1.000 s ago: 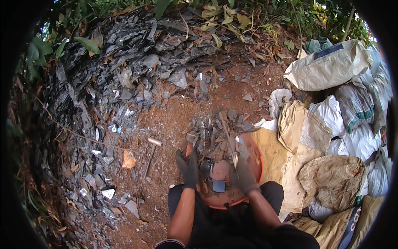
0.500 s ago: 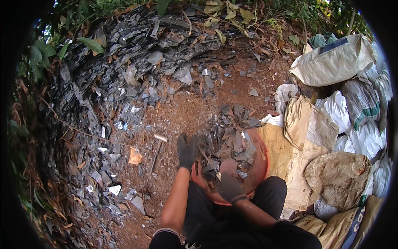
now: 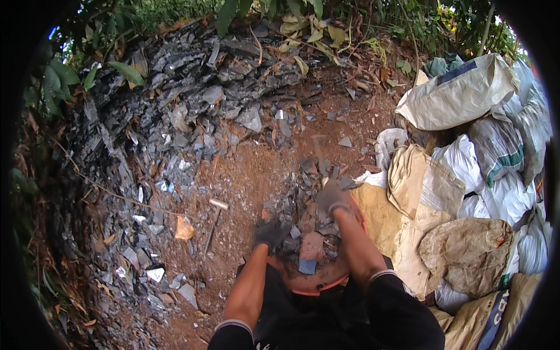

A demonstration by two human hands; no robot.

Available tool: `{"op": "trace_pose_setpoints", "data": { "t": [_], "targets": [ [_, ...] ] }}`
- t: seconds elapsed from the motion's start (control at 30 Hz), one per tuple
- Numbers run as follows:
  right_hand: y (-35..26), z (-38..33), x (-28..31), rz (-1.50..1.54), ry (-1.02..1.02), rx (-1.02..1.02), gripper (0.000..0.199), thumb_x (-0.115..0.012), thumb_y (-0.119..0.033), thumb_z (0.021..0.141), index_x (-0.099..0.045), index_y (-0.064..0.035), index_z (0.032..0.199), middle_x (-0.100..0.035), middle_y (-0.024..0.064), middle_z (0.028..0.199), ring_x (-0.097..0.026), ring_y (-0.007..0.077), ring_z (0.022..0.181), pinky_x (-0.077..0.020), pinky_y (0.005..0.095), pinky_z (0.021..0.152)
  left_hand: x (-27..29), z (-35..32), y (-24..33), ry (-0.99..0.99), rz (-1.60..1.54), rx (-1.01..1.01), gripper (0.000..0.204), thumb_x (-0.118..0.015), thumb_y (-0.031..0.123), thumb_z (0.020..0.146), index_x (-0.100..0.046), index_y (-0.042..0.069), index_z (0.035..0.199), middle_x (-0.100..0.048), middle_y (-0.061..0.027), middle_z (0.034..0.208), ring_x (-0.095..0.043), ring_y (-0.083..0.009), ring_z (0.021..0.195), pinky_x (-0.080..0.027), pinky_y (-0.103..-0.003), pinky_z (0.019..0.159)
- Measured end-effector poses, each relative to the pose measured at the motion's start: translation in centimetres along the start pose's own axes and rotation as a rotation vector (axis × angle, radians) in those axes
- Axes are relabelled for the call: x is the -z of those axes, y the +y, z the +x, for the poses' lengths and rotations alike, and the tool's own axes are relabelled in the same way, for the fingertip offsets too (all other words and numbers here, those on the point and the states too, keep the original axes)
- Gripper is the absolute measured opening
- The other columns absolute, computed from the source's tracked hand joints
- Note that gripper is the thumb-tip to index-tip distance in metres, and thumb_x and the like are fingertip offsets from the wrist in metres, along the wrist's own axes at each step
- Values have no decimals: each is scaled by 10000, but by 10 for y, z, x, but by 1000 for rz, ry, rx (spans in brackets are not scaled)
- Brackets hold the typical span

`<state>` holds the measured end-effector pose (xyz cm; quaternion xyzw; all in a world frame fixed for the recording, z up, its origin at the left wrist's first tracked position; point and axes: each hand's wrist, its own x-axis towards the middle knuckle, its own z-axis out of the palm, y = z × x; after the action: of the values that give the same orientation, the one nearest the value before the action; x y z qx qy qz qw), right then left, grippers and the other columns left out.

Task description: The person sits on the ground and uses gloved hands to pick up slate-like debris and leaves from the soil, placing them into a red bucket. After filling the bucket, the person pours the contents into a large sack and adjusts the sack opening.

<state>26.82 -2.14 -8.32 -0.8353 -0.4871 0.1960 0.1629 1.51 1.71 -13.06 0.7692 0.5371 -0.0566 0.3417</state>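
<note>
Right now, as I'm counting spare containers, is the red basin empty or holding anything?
Holding things: the red basin has a reddish slab and a smaller blue piece lying in it.

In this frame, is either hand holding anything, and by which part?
The right hand grips a motion-blurred tool by its handle. The left hand is at the stone pieces; whether it holds one cannot be told.

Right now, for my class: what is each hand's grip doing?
Left hand: by stone pieces; open or closed cannot be told.
Right hand: closed on a pale tool handle, blurred.
</note>
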Motion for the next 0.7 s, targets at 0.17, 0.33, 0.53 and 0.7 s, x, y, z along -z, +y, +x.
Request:
{"op": "trace_pose_setpoints", "data": {
  "t": [0.17,0.33,0.53,0.7],
  "targets": [
    [-15,-107,-63,179,-29,-21,293,-562,-129,895,-538,92,1086,-694,305,885,-701,453,880,-550,516,778,6,-35,-31,-92,-358,-159,450,-684,458,909,-684,74,1142,-697,-155,1147,-657,-271,1114,-502,-376,963],
    [1,-216,-19,200,-106,85,301,-569,-167,918,-498,80,1075,-650,334,815,-652,517,787,-519,579,690,4,16,-25,-123,-544,-426,370,-699,268,953,-619,30,1225,-676,-65,1058,-650,-148,969,-529,-297,856],
    [3,-193,55,360,391,177,400,-610,-215,908,-494,61,1173,-647,338,802,-639,538,803,-508,583,675,24,50,28,665,-298,-144,695,-762,396,871,-530,-7,1387,-613,-191,1293,-614,-290,1185,-493,-386,985],
    [58,-49,1,326,264,-37,380,-642,-229,891,-567,46,1142,-674,305,840,-657,502,816,-519,546,732,-1,96,27,325,-408,-261,973,-824,545,687,-482,23,1434,-507,-243,1419,-499,-396,1314,-414,-454,1103]
  ]
}}
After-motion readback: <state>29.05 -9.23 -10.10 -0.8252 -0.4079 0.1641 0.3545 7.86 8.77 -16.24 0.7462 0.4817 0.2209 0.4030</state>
